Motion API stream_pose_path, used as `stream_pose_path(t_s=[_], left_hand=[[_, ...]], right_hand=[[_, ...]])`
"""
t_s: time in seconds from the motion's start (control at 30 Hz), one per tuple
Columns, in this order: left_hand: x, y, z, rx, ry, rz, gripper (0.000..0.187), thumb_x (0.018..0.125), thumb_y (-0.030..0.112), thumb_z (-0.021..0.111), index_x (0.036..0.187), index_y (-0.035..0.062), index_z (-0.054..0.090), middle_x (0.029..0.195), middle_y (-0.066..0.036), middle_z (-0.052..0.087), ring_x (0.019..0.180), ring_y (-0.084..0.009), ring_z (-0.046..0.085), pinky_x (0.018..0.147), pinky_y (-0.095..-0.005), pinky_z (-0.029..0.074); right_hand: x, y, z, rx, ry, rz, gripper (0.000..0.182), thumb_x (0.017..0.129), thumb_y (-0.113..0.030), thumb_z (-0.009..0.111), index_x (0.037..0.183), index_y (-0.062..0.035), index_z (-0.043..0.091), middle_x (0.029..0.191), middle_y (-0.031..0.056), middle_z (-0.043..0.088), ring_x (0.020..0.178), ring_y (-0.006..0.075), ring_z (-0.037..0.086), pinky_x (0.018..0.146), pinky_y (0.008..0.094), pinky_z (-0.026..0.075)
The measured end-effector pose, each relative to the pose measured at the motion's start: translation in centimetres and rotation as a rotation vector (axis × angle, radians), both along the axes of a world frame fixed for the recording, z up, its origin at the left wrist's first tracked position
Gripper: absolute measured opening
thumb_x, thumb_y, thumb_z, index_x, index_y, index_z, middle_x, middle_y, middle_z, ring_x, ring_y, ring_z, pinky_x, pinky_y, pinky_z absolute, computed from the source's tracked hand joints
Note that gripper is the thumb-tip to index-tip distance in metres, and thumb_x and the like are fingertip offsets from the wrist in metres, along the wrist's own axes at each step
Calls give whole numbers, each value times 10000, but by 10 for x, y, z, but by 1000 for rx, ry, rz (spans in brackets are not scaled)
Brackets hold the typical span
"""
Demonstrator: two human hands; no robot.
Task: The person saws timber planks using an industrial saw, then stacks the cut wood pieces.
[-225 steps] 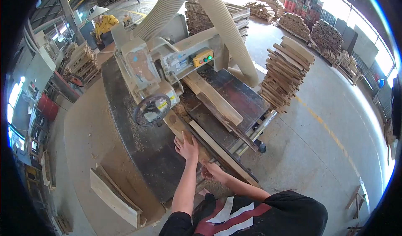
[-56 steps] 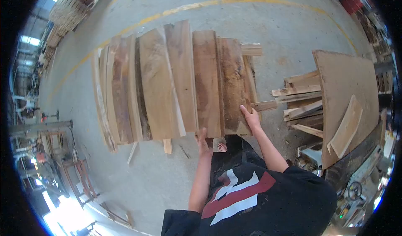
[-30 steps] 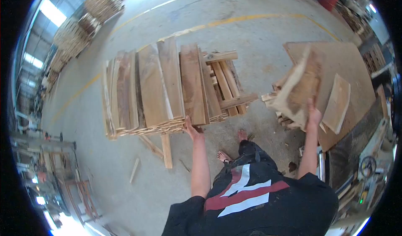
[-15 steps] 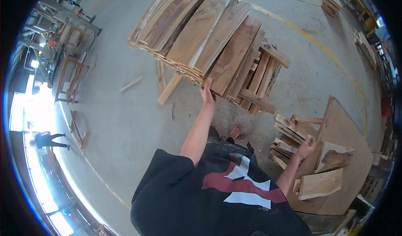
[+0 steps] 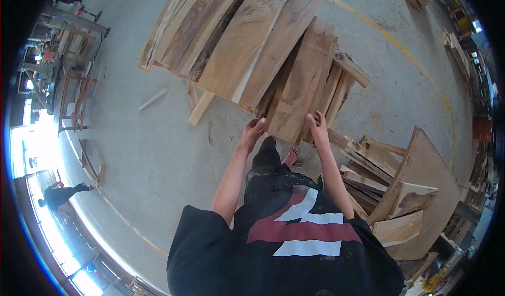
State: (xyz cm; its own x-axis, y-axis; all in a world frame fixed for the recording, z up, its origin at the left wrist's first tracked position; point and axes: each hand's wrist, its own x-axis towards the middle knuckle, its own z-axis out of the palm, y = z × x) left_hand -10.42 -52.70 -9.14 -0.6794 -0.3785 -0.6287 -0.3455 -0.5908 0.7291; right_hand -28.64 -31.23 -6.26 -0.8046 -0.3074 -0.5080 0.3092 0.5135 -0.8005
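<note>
A wide brown wooden board (image 5: pixel 301 88) lies on the right part of a stack of planks (image 5: pixel 239 43), its near end reaching out toward my legs. My left hand (image 5: pixel 254 132) is at the left corner of that end, fingers curled against the edge. At the opposite edge, my right hand (image 5: pixel 317 129) has its thumb and fingers bent around the side. The undersides of both grips are hidden. Narrower planks (image 5: pixel 336 88) lie to the right of the board, partly under a short crosspiece (image 5: pixel 351 69).
A leaning brown panel (image 5: pixel 436 191) and a pile of offcuts (image 5: pixel 368 172) stand close on my right. A loose stick (image 5: pixel 153 99) lies on the floor at left. Another person (image 5: pixel 66 195) is far left, near bright windows. Machinery (image 5: pixel 68 28) stands at upper left.
My right hand has come from above the offcuts to the board's right edge. The board's near end has moved toward me, and my left hand has lowered with it.
</note>
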Motion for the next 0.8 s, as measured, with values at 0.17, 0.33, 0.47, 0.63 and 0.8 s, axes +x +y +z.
stream_pose_path(t_s=[0.17,0.33,0.47,0.63,0.8], left_hand=[[-9,-35,-4,84,-149,58,790,891,481,734,1395,-41,420,1192,-144,626,1031,-236,637,856,-388,540],[-32,4,-11,283,-32,179,722,937,442,687,1501,132,360,1299,-92,620,1137,-244,637,843,-423,547],[-31,13,4,307,-64,268,657,984,435,626,1523,188,344,1400,-93,549,1163,-266,624,836,-487,558],[-33,18,-10,412,-11,333,700,1007,630,427,1542,191,325,1445,-116,504,1157,-310,635,883,-547,561],[-31,32,-30,429,67,448,726,981,645,485,1524,181,354,1402,-221,532,1268,-358,552,961,-562,476]], right_hand=[[9,0,-16,-193,-488,-232,717,979,-600,534,1472,-87,438,1408,115,519,1320,263,488,997,389,448],[33,-16,-50,-503,-518,-412,725,1011,-568,498,1475,-16,421,1442,111,514,1297,238,507,1038,378,437],[36,-16,-74,-446,-516,-435,729,1011,-575,492,1464,-5,444,1416,123,540,1270,253,536,1030,387,441],[45,-29,-52,-286,-309,-519,702,996,-624,484,1276,11,584,1237,128,626,1119,251,605,965,400,480],[58,-26,-58,-183,-171,-512,670,990,-611,517,1114,39,624,1054,123,666,947,237,633,869,365,503]])
